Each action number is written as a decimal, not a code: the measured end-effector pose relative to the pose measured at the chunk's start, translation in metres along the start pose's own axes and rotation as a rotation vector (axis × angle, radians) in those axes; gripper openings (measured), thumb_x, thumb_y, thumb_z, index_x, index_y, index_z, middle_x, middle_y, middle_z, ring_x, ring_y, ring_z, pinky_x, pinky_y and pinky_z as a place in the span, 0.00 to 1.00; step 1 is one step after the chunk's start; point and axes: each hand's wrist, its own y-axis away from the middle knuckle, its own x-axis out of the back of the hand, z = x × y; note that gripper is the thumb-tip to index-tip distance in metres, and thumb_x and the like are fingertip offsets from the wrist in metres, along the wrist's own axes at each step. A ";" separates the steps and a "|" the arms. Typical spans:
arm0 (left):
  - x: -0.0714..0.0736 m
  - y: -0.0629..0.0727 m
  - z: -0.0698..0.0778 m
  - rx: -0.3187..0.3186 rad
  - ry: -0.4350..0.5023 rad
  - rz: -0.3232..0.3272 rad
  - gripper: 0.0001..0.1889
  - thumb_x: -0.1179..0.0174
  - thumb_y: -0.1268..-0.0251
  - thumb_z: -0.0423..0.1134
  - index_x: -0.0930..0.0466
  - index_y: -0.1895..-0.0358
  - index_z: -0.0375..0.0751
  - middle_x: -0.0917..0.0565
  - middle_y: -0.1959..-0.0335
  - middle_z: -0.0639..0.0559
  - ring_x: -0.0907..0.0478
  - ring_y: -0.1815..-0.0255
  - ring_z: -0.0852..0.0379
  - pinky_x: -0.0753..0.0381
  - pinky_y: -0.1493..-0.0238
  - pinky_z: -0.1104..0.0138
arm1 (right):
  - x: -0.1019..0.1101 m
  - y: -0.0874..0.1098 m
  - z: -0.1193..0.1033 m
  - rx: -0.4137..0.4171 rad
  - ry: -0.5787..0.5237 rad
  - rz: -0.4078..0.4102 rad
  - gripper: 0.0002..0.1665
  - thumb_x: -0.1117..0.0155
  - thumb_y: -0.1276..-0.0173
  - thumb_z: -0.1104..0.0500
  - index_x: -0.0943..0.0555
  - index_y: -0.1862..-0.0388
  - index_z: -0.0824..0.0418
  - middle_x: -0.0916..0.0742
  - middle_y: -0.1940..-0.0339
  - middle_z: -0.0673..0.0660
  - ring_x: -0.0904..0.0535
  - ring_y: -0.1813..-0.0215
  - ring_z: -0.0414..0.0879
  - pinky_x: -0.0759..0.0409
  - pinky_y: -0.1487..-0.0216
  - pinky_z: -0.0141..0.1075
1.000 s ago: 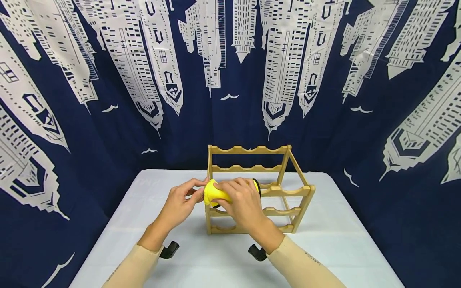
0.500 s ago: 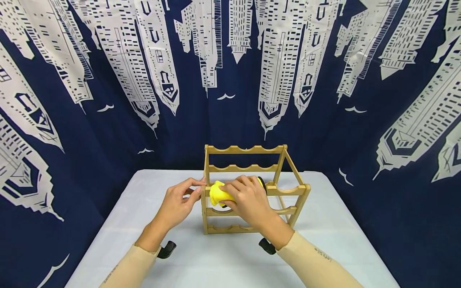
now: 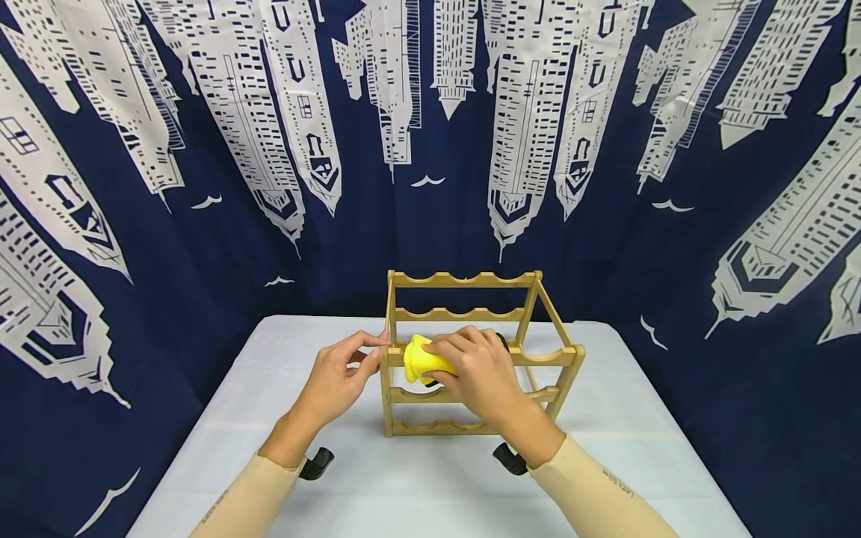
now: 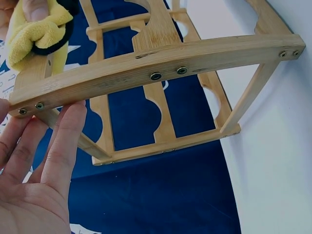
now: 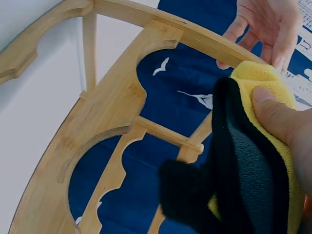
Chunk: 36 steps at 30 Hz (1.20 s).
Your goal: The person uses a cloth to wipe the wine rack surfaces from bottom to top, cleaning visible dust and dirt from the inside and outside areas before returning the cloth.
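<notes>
A yellow cleaning cloth [image 3: 418,360] with a dark grey side and black edging is bunched in my right hand [image 3: 480,366]. That hand grips it over the upper front rail of a wooden wine rack [image 3: 568,357], near the left end. In the right wrist view, the thumb presses into the yellow side of the folded cloth [image 5: 256,156]. My left hand [image 3: 339,377] holds the rack's upper left front corner. From the left wrist, its fingers [image 4: 63,146] lie against the underside of the side rail; the thumb is mostly cut off at the frame edge.
The rack stands on a white-covered table [image 3: 377,486], its rails scalloped and its bays open. A dark blue curtain [image 3: 417,239] with white skyline prints hangs behind and at both sides. Black wrist-camera mounts [image 3: 316,464] show beneath both forearms.
My right hand has slid the cloth to the right along the rack's upper front rail, away from the left corner. The left hand keeps its hold on that corner.
</notes>
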 end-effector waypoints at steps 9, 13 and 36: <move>0.000 0.000 -0.005 -0.020 0.001 0.004 0.08 0.34 0.10 0.34 0.09 0.39 0.45 0.09 0.25 0.46 0.03 0.50 0.50 0.00 0.46 0.63 | 0.000 0.004 0.000 -0.043 -0.030 0.019 0.30 0.02 0.43 0.46 0.04 0.42 0.48 0.01 0.44 0.47 0.08 0.47 0.50 0.15 0.53 0.43; 0.000 -0.001 -0.005 -0.030 -0.010 0.009 0.08 0.34 0.10 0.34 0.08 0.40 0.45 0.09 0.26 0.48 0.03 0.50 0.51 0.00 0.46 0.64 | 0.000 0.006 0.001 -0.053 -0.044 0.040 0.31 0.01 0.45 0.46 0.04 0.42 0.48 0.01 0.44 0.47 0.08 0.47 0.51 0.15 0.53 0.44; -0.001 0.001 -0.008 -0.012 0.044 0.006 0.08 0.35 0.09 0.35 0.08 0.39 0.45 0.09 0.25 0.47 0.03 0.51 0.50 0.01 0.47 0.65 | 0.013 0.023 0.014 -0.207 -0.154 0.068 0.31 0.02 0.43 0.52 0.04 0.39 0.53 0.01 0.45 0.51 0.07 0.48 0.53 0.12 0.46 0.52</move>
